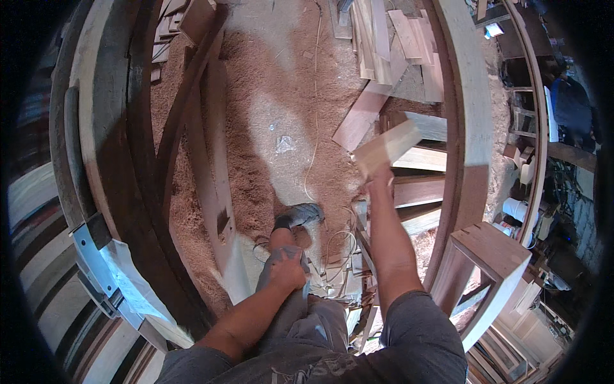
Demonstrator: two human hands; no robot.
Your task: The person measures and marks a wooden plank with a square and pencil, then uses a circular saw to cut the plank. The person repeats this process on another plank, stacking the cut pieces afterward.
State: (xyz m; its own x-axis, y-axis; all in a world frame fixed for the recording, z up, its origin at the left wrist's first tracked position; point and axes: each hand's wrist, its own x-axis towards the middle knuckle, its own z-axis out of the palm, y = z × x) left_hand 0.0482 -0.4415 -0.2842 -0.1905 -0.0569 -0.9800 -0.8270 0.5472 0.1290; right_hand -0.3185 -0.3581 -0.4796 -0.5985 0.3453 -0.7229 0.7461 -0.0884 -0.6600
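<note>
In the right hand (378, 179), grips a pale wooden block (387, 148) near the planks (419, 192); rests the left hand (289, 274) on the trouser leg (297, 307), can't tell whether open or closed. Looks like handling the block, probably calling for steady clearance.

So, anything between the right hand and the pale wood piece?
Nothing visible: the right hand grips the pale wood piece at its near end. The left hand is clear, down at the trouser leg.
</note>
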